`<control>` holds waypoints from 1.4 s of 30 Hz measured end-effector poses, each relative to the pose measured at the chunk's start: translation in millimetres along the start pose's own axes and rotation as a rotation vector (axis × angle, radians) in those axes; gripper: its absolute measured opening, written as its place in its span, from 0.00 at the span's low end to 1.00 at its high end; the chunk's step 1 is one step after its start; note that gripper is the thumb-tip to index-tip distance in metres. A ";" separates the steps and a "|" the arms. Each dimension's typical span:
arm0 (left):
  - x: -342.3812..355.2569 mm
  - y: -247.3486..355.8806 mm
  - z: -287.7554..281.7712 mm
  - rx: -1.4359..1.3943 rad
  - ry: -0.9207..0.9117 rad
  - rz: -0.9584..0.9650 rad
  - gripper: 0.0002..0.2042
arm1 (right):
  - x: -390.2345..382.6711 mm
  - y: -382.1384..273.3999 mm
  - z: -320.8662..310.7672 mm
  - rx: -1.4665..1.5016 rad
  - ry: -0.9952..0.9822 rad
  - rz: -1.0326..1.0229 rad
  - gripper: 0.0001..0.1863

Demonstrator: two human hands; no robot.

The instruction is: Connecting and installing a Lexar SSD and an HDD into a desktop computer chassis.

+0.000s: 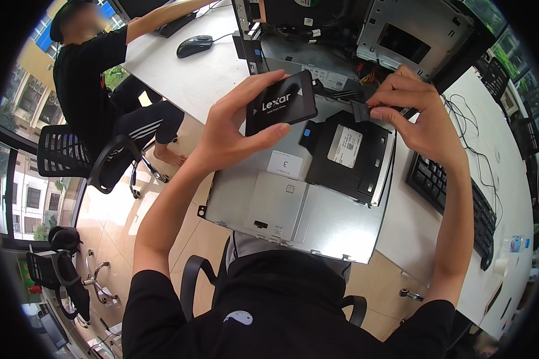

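My left hand (229, 130) grips a flat black solid-state drive (281, 113) by its edges, thumb at the lower side and fingers at the upper. The drive's labelled face is turned up toward me. To its right, my right hand (422, 116) pinches a black cable connector (360, 112) between thumb and fingers; a gap separates it from the drive. Black cables (341, 93) run from the connector into an open computer case (308, 51). Below both hands lies a slim optical drive (344, 152) with a white label, on a silver metal panel (335, 227).
A black keyboard (455, 203) and loose cables (470, 122) lie on the white table to the right. A mouse (194, 46) sits at the upper left. Another person (90, 66) sits at the far left. A plastic bottle (517, 243) stands near the right edge.
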State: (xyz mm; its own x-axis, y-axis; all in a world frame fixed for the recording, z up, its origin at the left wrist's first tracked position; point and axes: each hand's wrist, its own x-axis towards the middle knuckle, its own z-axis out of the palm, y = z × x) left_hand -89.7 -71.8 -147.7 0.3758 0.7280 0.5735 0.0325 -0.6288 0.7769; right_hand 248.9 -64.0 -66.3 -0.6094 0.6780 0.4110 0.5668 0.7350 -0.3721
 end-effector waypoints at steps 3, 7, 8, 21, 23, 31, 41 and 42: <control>3.6 -3.3 2.1 0.095 -0.010 0.031 0.36 | 2.1 -4.5 4.6 0.085 0.014 0.023 0.13; 7.6 -6.9 7.2 0.207 -0.012 0.069 0.37 | 3.4 -8.5 8.8 0.121 0.037 0.019 0.13; 8.7 -7.2 8.2 0.206 -0.014 0.069 0.37 | 3.6 -7.7 8.9 0.121 0.041 0.029 0.14; 17.3 -5.3 14.4 0.358 -0.081 0.163 0.38 | 5.6 -6.9 25.6 0.084 0.115 -0.050 0.15; 17.0 -5.8 14.6 0.365 -0.084 0.160 0.38 | 5.6 -6.0 27.0 0.085 0.116 -0.053 0.15; 15.1 -9.7 15.5 0.334 -0.072 0.147 0.38 | 5.8 -5.6 29.3 0.092 0.108 -0.060 0.16; 18.5 -6.4 12.5 0.357 -0.097 0.180 0.38 | 4.0 -6.0 35.8 0.157 0.113 -0.002 0.15; 18.8 -6.6 12.3 0.349 -0.103 0.190 0.37 | 4.0 -5.8 36.1 0.169 0.119 0.000 0.15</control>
State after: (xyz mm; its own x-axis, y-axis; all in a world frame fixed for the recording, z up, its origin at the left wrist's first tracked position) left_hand -71.5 -57.3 -145.3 0.4959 0.5694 0.6556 0.2587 -0.8176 0.5144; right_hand 223.1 -65.4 -92.5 -0.5343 0.6797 0.5026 0.4596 0.7325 -0.5021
